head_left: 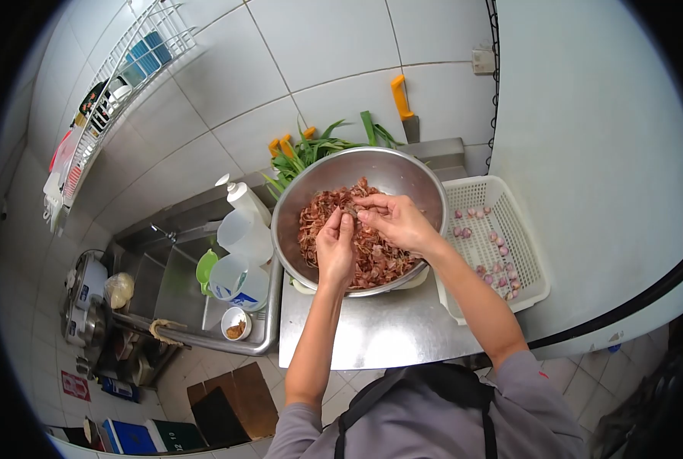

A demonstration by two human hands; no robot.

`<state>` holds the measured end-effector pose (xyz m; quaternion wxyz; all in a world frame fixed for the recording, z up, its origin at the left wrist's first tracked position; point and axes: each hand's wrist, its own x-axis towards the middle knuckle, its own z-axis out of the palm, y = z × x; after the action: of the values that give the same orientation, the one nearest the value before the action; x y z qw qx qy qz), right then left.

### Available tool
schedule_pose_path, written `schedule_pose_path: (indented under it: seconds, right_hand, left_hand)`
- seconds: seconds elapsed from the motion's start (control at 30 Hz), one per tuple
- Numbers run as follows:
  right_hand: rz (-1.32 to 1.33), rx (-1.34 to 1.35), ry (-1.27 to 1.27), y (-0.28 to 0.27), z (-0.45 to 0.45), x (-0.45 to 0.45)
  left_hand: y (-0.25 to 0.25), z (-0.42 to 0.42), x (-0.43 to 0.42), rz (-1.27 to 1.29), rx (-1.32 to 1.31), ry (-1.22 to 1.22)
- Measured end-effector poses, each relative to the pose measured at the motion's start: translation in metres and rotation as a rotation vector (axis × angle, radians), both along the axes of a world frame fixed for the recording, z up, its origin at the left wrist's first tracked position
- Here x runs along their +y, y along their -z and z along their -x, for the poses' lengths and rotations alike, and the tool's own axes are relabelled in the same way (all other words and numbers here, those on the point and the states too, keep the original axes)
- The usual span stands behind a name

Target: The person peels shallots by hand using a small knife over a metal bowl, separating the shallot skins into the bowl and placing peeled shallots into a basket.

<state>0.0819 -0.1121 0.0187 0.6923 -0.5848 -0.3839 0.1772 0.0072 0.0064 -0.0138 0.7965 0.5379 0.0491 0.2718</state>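
Observation:
A wide steel bowl [288,229] stands on the steel counter [356,329], with a heap of reddish-brown shallots and loose skins [376,264] inside. Over the heap, my left hand [336,249] pinches a small brownish piece that looks like a shallot. My right hand [395,222] meets it fingertip to fingertip, its thumb and forefinger closed on the same piece. To the right of the bowl, a white perforated basket [521,229] holds several peeled pinkish shallots [502,279].
Green leafy stalks [307,157] and orange-handled knives [402,103] are behind the bowl. Left of it stand a pump bottle [246,200], plastic tubs [242,279], a small cup [236,323] and a steel sink [180,279]. A wire rack [115,92] hangs upper left.

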Motion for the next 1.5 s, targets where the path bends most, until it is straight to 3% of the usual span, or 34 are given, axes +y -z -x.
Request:
schedule_pose_path:
  seconds: [0.13,0.23,0.37,0.47,0.57,0.67,0.77,0.97,1.0,1.1,1.2,1.3,1.5]
  right_hand:
    - [-0.107,0.004,0.093,0.013,0.001,0.015]
    - [0.044,-0.128,0.310,0.005,0.006,0.020]
    - [-0.091,0.023,0.220,0.015,-0.008,0.027]
    - [-0.008,0.504,-0.007,0.007,-0.011,0.015]
    - [-0.017,0.460,0.169,0.009,-0.006,0.025]
    - [-0.043,0.155,0.267,0.025,-0.013,0.041]
    - [-0.015,0.498,0.067,-0.001,-0.003,0.022]
    - [0.197,0.372,0.142,0.022,-0.046,0.017]
    - [0.347,0.229,0.169,0.021,-0.048,0.013]
    - [0.410,-0.283,0.344,0.039,-0.056,0.011]
    - [0.248,-0.088,0.221,0.010,-0.028,-0.002]
    - [0.141,-0.027,-0.044,0.014,-0.022,-0.002]
    - [0.170,-0.194,0.021,0.014,-0.009,-0.001]
  left_hand:
    - [-0.006,-0.003,-0.011,-0.035,-0.026,-0.016]
    - [-0.002,-0.005,-0.004,-0.122,-0.025,0.019]
    - [0.004,-0.008,-0.002,-0.209,0.111,-0.083]
    - [0.003,-0.012,0.002,-0.033,0.027,0.024]
    - [0.002,-0.016,0.001,0.060,0.038,-0.042]
    - [-0.010,-0.012,-0.011,-0.009,0.069,-0.186]
    - [-0.003,-0.012,0.005,-0.049,0.060,-0.103]
    - [0.001,-0.004,0.016,0.104,0.054,0.068]
    - [-0.004,-0.001,0.015,0.119,0.073,0.090]
    - [-0.005,0.001,0.018,0.186,0.081,0.163]
    - [-0.006,-0.001,0.019,0.277,0.063,0.175]
    - [-0.009,-0.004,0.013,0.284,0.047,0.160]
    - [-0.010,-0.006,0.003,0.191,0.027,0.104]
